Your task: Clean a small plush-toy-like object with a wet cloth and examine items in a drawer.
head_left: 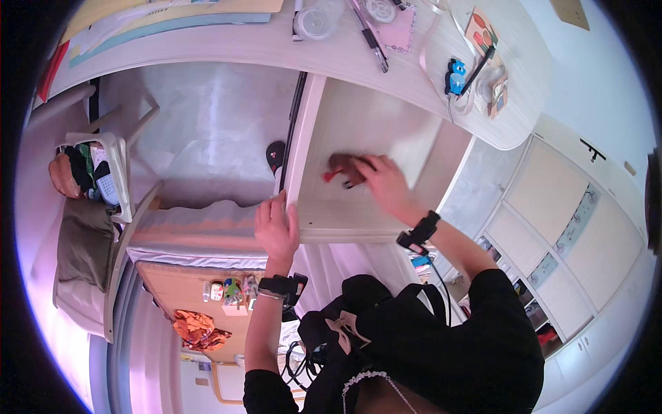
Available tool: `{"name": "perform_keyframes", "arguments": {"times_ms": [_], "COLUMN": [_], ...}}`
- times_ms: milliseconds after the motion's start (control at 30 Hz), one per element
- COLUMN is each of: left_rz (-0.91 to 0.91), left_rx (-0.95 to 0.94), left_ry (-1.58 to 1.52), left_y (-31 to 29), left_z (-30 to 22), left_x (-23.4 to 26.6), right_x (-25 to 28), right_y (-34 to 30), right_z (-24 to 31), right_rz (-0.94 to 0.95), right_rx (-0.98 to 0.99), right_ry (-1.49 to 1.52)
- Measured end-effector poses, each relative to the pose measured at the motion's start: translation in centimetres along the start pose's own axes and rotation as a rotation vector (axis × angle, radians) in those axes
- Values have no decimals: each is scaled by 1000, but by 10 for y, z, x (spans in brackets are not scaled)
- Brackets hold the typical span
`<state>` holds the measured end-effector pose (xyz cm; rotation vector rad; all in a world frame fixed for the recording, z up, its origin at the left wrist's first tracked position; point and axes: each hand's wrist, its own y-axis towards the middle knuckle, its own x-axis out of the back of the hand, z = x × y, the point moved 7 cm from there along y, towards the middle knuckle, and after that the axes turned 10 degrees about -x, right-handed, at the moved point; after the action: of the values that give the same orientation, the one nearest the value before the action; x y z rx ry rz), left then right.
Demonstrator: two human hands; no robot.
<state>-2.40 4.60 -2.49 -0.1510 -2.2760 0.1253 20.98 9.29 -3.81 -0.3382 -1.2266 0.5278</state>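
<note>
Red-brown item (pixel 343 164) gripped inside the open drawer (pixel 365 124)

Right hand (pixel 387 185) is over the drawer, its fingers closed on the item, which is held above the drawer's bottom. Blur hides what the item is; a brighter red bit shows at its left end. Left hand (pixel 278 231) is at the drawer's near left corner, fingers bent against the edge and thumb apart; whether it grips the edge I cannot tell. Each wrist wears a black band, one (pixel 418 233) above the drawer's near right part, the other (pixel 288 286) nearer than its left corner.

Just beyond the drawer runs the pale bench (pixel 276 47). On it, straight past the drawer, are a clear round container (pixel 317 21), a pen (pixel 370 38) and a pink card (pixel 396 34). Beyond the drawer and to its right lie a blue figure (pixel 455 77), a black pen (pixel 477 71) and a tulip card (pixel 480 31); beyond and to its left, papers (pixel 131 26).

Left of the drawer, a dark shoe (pixel 275 156) shows against the grey floor (pixel 214 117). Farther left, a chair carries a white basket (pixel 123 172) of mixed things and a dark cushion (pixel 86 241). Well right of the drawer is a pale wardrobe (pixel 545 183).
</note>
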Motion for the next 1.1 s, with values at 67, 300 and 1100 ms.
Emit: {"name": "perform_keyframes", "arguments": {"times_ms": [67,300,1100], "left_rz": [-2,-27,-67], "left_rx": [-4,-15,13], "left_ry": [5,36,29], "left_y": [1,0,0], "left_z": [0,-1,1], "left_x": [-1,0,5], "right_x": [21,60,35], "right_y": [2,7,-1], "right_z": [-22,-56,-173], "right_rz": [-147,-316,-232], "right_rx": [51,74,-249], "right_ry": [-296,-611,-913]}}
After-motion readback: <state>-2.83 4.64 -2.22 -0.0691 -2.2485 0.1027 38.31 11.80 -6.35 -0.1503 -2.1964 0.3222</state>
